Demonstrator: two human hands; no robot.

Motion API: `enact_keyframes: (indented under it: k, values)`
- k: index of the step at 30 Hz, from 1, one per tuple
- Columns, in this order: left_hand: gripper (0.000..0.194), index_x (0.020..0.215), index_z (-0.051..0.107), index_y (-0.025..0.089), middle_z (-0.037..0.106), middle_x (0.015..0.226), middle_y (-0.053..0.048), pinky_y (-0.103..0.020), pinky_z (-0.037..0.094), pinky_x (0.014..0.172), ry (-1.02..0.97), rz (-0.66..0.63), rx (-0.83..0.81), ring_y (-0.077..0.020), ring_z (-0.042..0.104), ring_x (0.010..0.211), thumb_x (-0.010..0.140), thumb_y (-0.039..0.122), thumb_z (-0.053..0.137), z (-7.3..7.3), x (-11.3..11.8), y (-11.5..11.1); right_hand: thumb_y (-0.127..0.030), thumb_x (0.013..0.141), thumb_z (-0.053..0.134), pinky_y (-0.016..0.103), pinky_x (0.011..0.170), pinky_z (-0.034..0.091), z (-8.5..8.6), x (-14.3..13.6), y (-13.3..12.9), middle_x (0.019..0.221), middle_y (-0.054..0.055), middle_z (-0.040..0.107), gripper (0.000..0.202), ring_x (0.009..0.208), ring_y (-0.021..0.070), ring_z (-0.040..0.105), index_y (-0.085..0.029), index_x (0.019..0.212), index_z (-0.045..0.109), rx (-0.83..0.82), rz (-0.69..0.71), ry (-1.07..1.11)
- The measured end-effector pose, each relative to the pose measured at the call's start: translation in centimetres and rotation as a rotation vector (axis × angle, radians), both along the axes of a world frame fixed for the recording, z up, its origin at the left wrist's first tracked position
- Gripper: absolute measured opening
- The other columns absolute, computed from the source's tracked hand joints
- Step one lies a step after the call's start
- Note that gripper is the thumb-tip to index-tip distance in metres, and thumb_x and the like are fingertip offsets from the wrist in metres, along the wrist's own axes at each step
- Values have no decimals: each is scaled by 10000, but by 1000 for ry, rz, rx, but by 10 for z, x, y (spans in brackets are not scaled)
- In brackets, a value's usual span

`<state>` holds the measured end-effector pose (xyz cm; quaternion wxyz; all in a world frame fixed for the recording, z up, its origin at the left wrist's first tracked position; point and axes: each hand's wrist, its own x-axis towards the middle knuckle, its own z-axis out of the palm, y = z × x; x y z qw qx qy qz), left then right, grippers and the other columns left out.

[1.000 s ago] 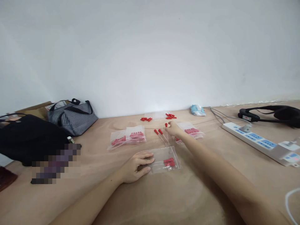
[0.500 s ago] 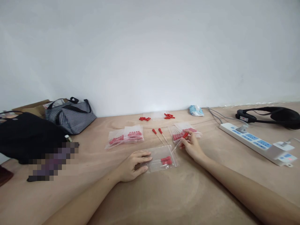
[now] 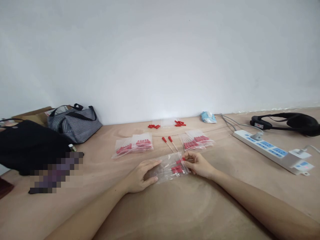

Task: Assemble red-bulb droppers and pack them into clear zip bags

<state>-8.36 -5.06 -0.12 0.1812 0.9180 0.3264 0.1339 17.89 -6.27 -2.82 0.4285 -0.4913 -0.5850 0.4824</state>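
Observation:
In the head view a clear zip-lock bag (image 3: pixel 165 171) lies at the middle of the table with red-bulbed droppers (image 3: pixel 177 170) in it. My left hand (image 3: pixel 141 176) grips its left end, fingers on the upper edge and thumb at the lower one. At the right-hand mouth, my right hand (image 3: pixel 198 165) pinches the red bulb of another dropper (image 3: pixel 180 160), whose thin tube lies inside the bag. Just beyond the bag, two loose droppers (image 3: pixel 167 140) rest side by side, bulbs pointing away from me.
Filled bags lie in a left pile (image 3: pixel 136 145) and a right pile (image 3: pixel 196 140). By the wall are red bulbs (image 3: pixel 153 126), clear tubes (image 3: pixel 168 124) and a blue tissue pack (image 3: pixel 208 117). A power strip (image 3: pixel 270 150) and black headset (image 3: pixel 287 123) occupy the right; a striped bag (image 3: pixel 77 123) stands left.
My right hand has moved left and toward me, bringing the dropper from outside the bag's mouth into it. The left hand keeps its place on the bag.

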Motion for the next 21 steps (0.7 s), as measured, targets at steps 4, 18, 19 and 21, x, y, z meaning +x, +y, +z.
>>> enact_keyframes:
  k: [4,18,19,21]
  values:
    - [503,1278,384,233,451,1297,-55,-405,332,983,-22,5,7,-232,414,1174,800,328,509,2,1,0,-386,731,525,218,472,402,-2,-3,3,571,-9,565,248,514,111,511,-162,652,597,126,119,-124]
    - [386,1175,531,222,481,1265,-76,-436,307,998,-99,-69,-35,-241,416,1185,800,313,525,-2,3,5,-142,676,523,253,666,415,32,-8,68,797,81,644,115,749,174,584,-152,760,602,248,-256,-717]
    - [384,1173,533,219,480,1265,-77,-436,309,997,-99,-68,-35,-241,414,1187,801,313,522,-2,3,5,-146,670,539,269,677,416,34,-15,77,813,107,643,121,785,199,586,-140,773,601,235,-264,-726]
    - [380,1170,536,207,479,1266,-83,-430,314,994,-91,-72,-27,-238,414,1187,804,308,516,-1,3,4,-160,663,567,296,659,418,34,-26,94,804,156,637,107,803,246,592,-119,757,598,199,-279,-731]
